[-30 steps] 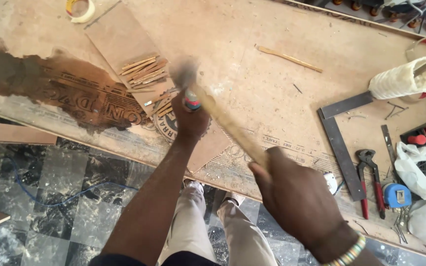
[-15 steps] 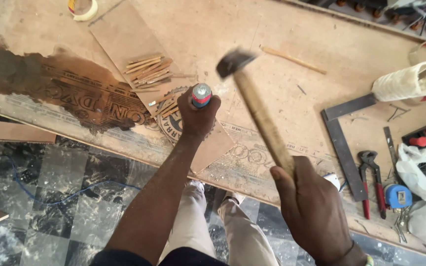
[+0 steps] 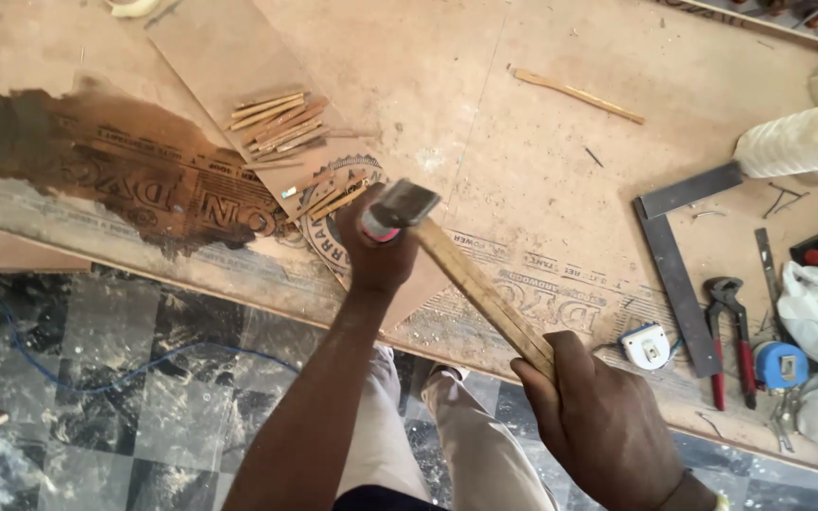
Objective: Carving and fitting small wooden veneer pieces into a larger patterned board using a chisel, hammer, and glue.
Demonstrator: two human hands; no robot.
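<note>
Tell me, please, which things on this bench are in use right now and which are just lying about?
In use:
right hand gripping the hammer
left hand holding a red-capped tool upright
thin board beneath

Lying about:
wooden sticks
steel square
pincers
tape measures
long splinter

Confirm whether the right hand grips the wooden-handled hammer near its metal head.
No, the right hand grips the wooden-handled hammer at the handle's far end.

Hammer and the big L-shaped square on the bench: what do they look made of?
Hammer: pale, bare wooden handle with visible grain and a grey, dull metal head, probably steel. It is held in the right hand. Square: flat, grey, matte metal, likely steel, with both arms the same tone, lying on the bench.
</note>
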